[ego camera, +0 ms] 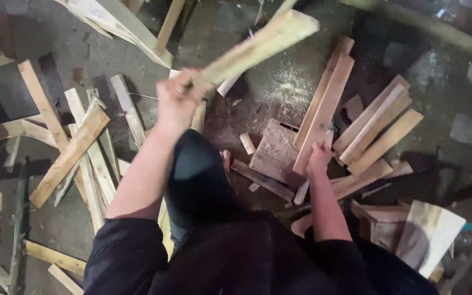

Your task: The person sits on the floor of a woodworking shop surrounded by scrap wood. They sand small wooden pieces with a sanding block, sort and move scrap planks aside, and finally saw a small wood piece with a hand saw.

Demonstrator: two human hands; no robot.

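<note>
My left hand (pixel 177 101) is raised and closed around the lower end of a pale wooden stick (pixel 258 48), which points up and to the right. My right hand (pixel 318 158) grips the near end of a reddish flat plank (pixel 326 104) that leans across a small square wooden block (pixel 275 150) on the concrete floor. My dark-clad knee (pixel 195 169) is bent between the two arms. Sawdust (pixel 285 87) lies on the floor just beyond the block.
Loose planks lie scattered at left (pixel 69 155) and stacked at right (pixel 378 131). Long boards (pixel 121 24) lean at the top. A pale cut board (pixel 430 235) stands at lower right. Small offcuts (pixel 247 143) lie near the block.
</note>
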